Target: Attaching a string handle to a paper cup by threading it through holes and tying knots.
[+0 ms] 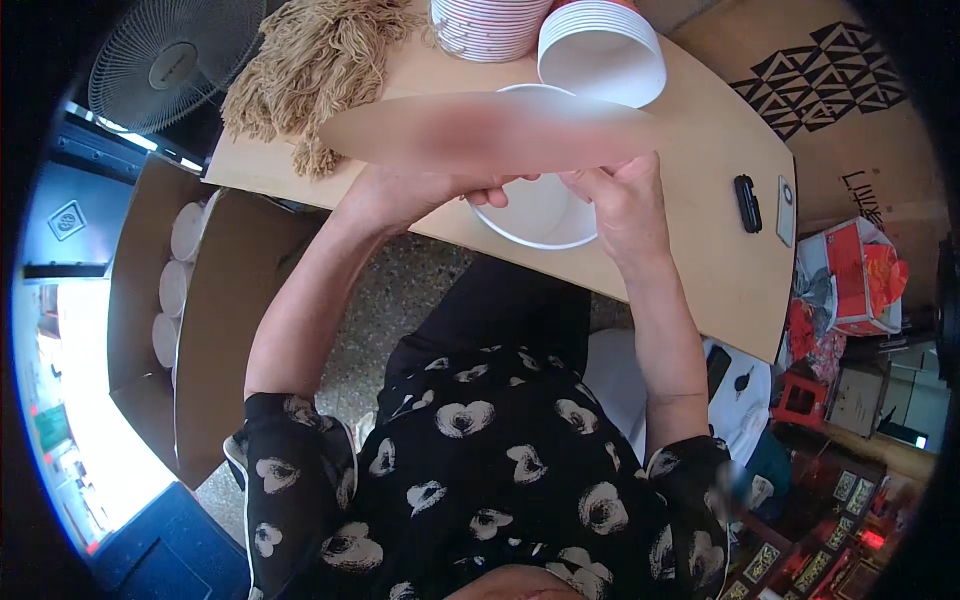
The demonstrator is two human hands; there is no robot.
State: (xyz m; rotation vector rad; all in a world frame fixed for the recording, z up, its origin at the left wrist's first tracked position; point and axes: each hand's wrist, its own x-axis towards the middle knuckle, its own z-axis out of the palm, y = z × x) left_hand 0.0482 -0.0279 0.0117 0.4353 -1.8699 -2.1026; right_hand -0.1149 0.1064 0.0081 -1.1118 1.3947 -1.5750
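- Two bare hands work at the near edge of a tan table [720,170], both on a white paper bowl [535,215] that stands open side up at that edge, partly over the rim.
- Left hand [400,195]: closed around the bowl's left rim, fingers curled and pinching it; the fingertips are partly hidden behind a blurred strip [490,130] that crosses the view above the hands.
- Right hand [620,205]: fingers pressed together on the bowl's right rim, thumb side toward the bowl; grip is a pinch on the rim.
- The blurred strip is a long, pale, pointed shape; its nature cannot be told.
- One stack of white bowls [600,50] lies tilted just beyond the held bowl, open mouth facing the camera.
- A second stack of striped bowls [490,25] sits beside it, to the left, at the far edge.
- Bundle of tan yarn-like fringe [310,70] rests on the table's far left corner.
- Small black device [746,203] and a flat grey one [786,210] lie side by side near the right edge, well apart from the hands.
- Open cardboard box [200,300] stands on the floor to the left, holding rows of white bowls [175,280].
- Electric fan [170,60] stands beyond the table, upper left.
- Red carton [850,275] sits to the right of the table.
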